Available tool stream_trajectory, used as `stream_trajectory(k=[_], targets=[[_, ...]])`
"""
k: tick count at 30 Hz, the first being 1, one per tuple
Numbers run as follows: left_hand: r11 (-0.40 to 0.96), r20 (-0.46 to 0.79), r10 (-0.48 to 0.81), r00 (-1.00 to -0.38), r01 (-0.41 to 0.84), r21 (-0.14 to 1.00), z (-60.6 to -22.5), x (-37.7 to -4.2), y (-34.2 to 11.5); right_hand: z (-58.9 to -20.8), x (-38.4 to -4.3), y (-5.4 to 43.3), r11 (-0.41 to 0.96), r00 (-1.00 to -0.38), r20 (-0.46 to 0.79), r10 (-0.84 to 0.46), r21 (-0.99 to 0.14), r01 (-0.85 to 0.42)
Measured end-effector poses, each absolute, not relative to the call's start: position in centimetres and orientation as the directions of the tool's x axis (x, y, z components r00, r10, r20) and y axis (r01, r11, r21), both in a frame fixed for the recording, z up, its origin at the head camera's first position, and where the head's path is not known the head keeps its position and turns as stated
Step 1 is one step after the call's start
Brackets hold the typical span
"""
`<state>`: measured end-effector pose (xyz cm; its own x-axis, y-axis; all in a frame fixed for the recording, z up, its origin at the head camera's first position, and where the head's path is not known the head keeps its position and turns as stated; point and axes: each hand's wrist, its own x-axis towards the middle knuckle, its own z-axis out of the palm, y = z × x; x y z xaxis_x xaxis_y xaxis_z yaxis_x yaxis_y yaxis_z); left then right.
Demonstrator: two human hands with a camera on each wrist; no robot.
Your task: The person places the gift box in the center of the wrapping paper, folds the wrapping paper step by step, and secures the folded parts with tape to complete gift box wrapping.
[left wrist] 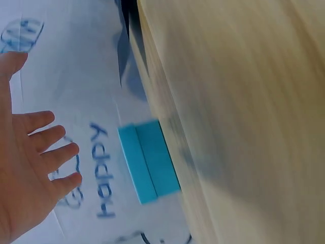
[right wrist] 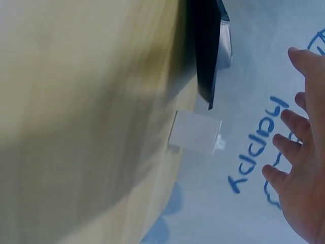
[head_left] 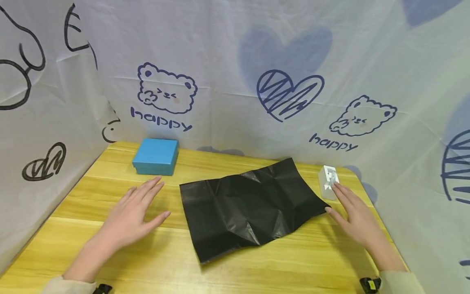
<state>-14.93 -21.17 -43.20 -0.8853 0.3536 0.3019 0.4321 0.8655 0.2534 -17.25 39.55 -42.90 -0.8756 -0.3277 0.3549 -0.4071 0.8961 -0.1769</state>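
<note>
A creased black sheet (head_left: 253,208), paper or thin plastic, lies across the middle of the wooden table. My left hand (head_left: 130,218) hovers left of the sheet with fingers spread, holding nothing. Beyond its fingertips stands a blue lidded box (head_left: 156,157), also seen in the left wrist view as a turquoise box (left wrist: 149,161). My right hand (head_left: 356,218) hovers by the sheet's right corner, fingers extended and holding nothing. Just past its fingertips is a small white box (head_left: 328,183) with a grey-white piece on top; the right wrist view shows the white box (right wrist: 195,132) apart from the fingers.
The yellow wood-grain table (head_left: 147,261) has its back edge against a white cloth (head_left: 224,61) printed with bears, hearts and "happy". The cloth also hangs along the left and right sides.
</note>
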Motion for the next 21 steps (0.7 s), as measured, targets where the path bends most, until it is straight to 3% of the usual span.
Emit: stream_trajectory(k=[13,21], targets=[[0.766,0.218,0.581,-0.785,0.617,0.181,-44.1,-17.0,-14.3,-42.3,-22.4,36.6,0.843,-0.853,0.141,-0.503,-0.14,-0.52],[0.676,0.052,0.706,-0.706,0.695,0.245,-45.1,-17.8,-11.2,-43.8,-25.3,34.9,0.797,-0.818,0.048,-0.573,-0.199,-0.57]])
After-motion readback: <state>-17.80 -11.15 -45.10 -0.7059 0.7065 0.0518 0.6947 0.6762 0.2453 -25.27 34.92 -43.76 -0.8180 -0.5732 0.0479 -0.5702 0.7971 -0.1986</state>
